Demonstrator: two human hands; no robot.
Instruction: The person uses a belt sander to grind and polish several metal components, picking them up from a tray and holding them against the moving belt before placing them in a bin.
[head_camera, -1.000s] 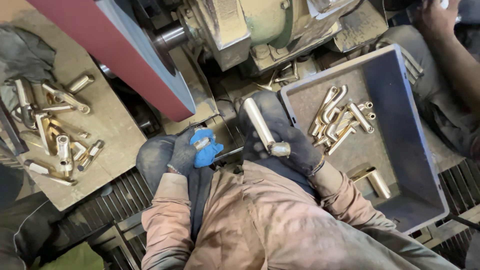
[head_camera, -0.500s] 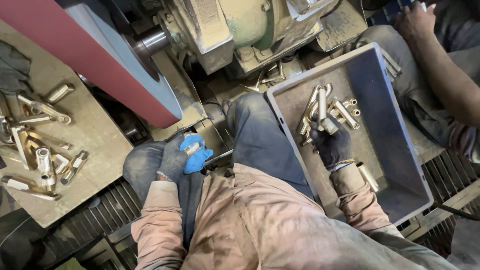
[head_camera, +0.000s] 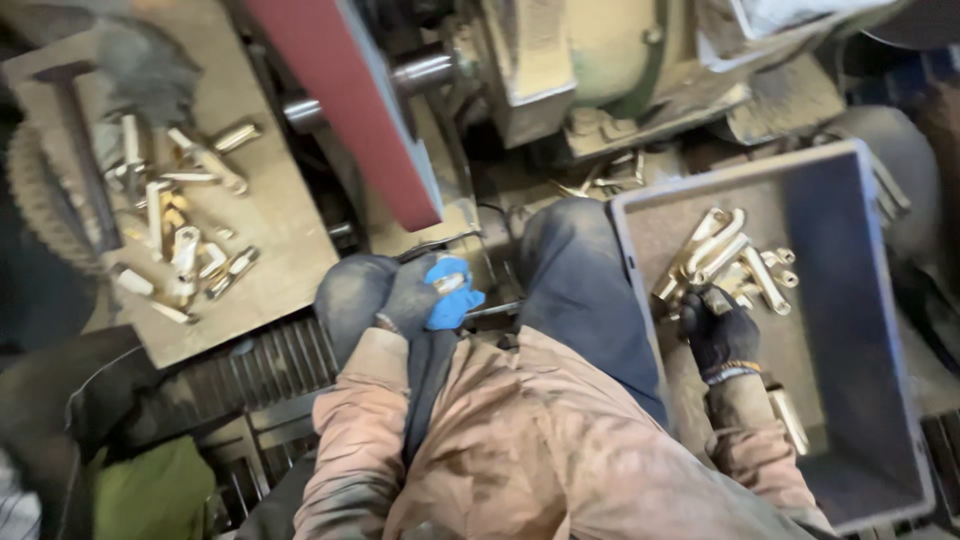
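Resting amid brass parts (head_camera: 722, 262) in the grey bin (head_camera: 850, 330), right hand (head_camera: 718, 332), grip seemingly closed on one.

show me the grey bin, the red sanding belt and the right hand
grey bin (head_camera: 905, 400), head view, bare right wall.
red sanding belt (head_camera: 355, 110), head view, middle of the belt.
right hand (head_camera: 720, 330), head view, back of the glove.

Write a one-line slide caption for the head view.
Gloved right hand reaches into grey bin of brass parts; left hand rests on knee.

left hand (head_camera: 425, 300): gloved, curled, on knee | right hand (head_camera: 718, 335): gloved, reaching down, fingers bent
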